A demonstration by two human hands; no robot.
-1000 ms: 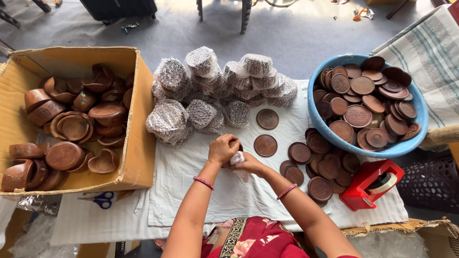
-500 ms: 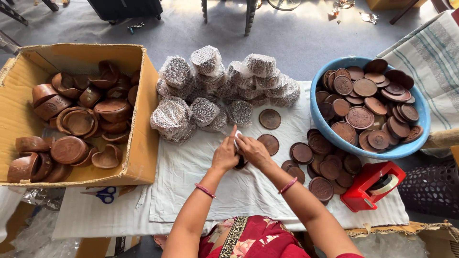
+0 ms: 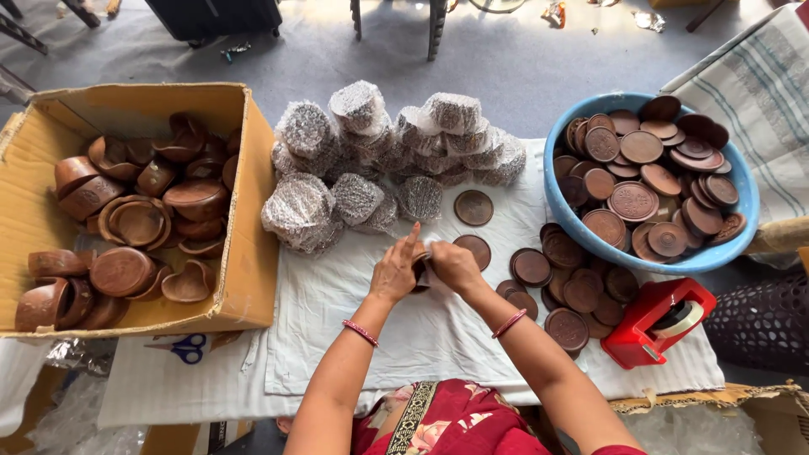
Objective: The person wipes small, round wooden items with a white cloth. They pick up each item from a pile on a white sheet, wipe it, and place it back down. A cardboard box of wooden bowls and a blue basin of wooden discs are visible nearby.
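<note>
— Holding what, those fingers?
— Both hands, left hand and right hand, are clamped together on a small dark clay piece, over the white cloth.
— Relative to the cloth?
— Wrapped bundles beyond it, cardboard box left, blue basin right, red tape dispenser nearer right.

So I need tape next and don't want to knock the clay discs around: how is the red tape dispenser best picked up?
Grip the red tape dispenser across the two flat sides of its body, coming from above and from the near right, probably with the right hand. It sits upright at the cloth's corner, with loose brown discs crowding its left side, so that side gives little room.
</note>
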